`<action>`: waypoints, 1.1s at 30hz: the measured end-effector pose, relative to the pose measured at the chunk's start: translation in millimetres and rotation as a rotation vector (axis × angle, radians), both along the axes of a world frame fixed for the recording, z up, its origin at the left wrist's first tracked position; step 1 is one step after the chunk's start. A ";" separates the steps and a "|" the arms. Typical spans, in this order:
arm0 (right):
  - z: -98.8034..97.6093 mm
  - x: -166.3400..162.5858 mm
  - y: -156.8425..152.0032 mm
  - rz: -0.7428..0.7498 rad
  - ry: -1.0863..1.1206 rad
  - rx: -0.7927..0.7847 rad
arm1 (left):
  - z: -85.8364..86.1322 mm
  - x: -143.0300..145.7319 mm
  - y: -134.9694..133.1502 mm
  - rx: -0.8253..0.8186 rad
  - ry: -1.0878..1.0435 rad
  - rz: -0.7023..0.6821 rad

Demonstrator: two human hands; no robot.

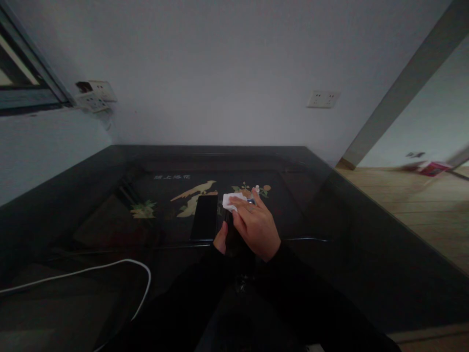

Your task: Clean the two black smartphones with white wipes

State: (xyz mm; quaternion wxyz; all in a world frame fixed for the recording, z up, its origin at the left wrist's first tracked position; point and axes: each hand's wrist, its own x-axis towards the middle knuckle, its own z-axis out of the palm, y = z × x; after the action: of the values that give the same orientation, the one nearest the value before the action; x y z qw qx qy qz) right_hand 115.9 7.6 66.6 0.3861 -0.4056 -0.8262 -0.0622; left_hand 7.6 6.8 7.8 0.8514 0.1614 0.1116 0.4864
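Observation:
My right hand [258,229] is closed on a folded white tissue [231,201], its fingers pressing the tissue down. A small shiny bluish edge shows beside the fingers. Close by on the left is my left hand [220,238], with its thumb up along a dark object that blends into the black surface; the rest of that hand is hidden. The tissue rests against the upper part of this dark object, whose kind I cannot make out. Left of both hands, a black flat rectangle like a smartphone [205,217] lies on the black table [311,205].
The glossy tabletop carries a bird picture [194,193] and flower picture. A white cable [124,260] curves across the left side. Behind the table is a wall with a double socket [324,99]; more sockets [95,98] sit at the left corner. Wooden floor [395,195] lies right.

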 end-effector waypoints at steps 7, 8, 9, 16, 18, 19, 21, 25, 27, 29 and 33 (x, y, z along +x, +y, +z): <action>-1.6 40.2 1.6 0.052 0.057 -0.013 | -24.7 2.0 -8.4 0.080 -0.002 -0.188; -3.8 44.6 0.0 0.054 0.064 -0.015 | -26.0 0.6 -8.1 0.090 -0.015 -0.219; -6.1 48.6 -1.5 0.057 0.068 -0.014 | -26.7 -0.8 -7.7 0.097 -0.032 -0.248; -3.0 49.7 -0.3 0.159 0.118 -0.064 | -25.0 -1.8 -9.4 0.147 -0.047 -0.327; 2.1 44.7 4.5 0.242 0.104 -0.103 | -25.0 -1.3 -9.8 0.158 -0.061 -0.333; 4.3 43.5 7.3 0.282 0.091 -0.116 | -25.0 -1.5 -9.6 0.153 -0.065 -0.330; 7.3 45.7 12.7 0.331 0.076 -0.133 | -24.6 -2.7 -8.5 0.143 -0.065 -0.356; 7.5 62.9 20.9 0.319 0.139 -0.167 | -23.3 -6.3 -5.2 0.114 -0.045 -0.495; 6.4 68.8 23.0 0.323 0.182 -0.183 | -23.1 -7.3 -4.6 0.100 -0.043 -0.495; 6.0 69.0 24.8 0.351 0.193 -0.212 | -23.0 -7.7 -5.1 0.099 -0.042 -0.506; 9.0 63.0 31.7 0.433 0.165 -0.302 | -21.4 -6.3 -7.8 0.109 -0.055 -0.521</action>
State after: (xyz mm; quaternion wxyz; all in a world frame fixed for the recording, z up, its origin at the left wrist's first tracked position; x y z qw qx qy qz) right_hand 178.9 39.3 75.5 0.3915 -0.2763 -0.8593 0.1788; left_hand 1.3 -1.0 -13.6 0.9407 0.2169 0.0166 0.2603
